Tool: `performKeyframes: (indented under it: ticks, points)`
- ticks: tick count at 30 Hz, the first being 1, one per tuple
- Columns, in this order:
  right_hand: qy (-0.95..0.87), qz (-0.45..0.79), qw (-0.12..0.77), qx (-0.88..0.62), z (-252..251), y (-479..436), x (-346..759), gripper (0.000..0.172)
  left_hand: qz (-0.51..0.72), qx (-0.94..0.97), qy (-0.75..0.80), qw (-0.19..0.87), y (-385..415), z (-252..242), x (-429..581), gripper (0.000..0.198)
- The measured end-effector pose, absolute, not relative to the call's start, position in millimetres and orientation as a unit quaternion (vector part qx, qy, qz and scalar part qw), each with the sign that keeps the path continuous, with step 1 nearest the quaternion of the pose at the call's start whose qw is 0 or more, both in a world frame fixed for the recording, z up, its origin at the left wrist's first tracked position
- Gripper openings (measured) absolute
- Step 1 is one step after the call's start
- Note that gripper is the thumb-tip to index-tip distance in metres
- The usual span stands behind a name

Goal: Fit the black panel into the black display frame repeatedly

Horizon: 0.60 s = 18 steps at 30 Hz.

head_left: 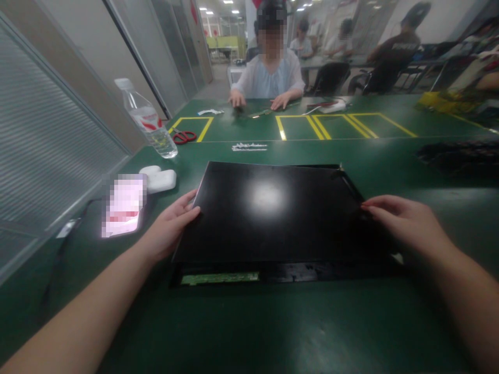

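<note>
A glossy black flat screen panel [234, 228] lies over a black frame [288, 272], not lined up with it. The panel's left side is raised, and a ceiling light reflects in its surface. Along the near side of the frame a green circuit board strip [220, 279] shows. My left hand [171, 226] grips the panel's left edge, thumb on top and fingers behind. At the right edge, my right hand [401, 215] is closed in a pinch, where panel and frame lie close together. Its fingertips are partly hidden.
Left on the green table [312, 322] are a tilted-looking water bottle [152, 124], a lit phone [125, 205], a white case [161, 180] and red-handled scissors [184, 136]. White strips [249, 147] lie beyond the panel. A person [271, 72] works opposite; dark material [460, 158] lies right.
</note>
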State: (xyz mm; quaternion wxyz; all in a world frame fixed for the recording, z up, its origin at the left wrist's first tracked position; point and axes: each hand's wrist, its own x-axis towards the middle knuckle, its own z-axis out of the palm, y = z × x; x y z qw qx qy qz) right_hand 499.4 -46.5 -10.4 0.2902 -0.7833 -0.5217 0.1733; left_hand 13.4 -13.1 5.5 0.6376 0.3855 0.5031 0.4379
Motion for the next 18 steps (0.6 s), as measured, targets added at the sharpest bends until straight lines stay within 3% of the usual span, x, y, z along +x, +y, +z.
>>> performKeyframes:
  ticks: [8, 18]
  points:
    - [-0.523, 0.175, 0.291, -0.782, -12.1, -47.2, 500.7, 0.039, 0.442, 0.378, 0.493, 0.647, -13.3, 5.1, 13.7, 0.060]
    - [-0.512, 0.188, 0.307, -0.780, -10.1, -47.4, 498.8, 0.036, 0.445, 0.374, 0.527, 0.619, -14.7, 6.3, 18.8, 0.074]
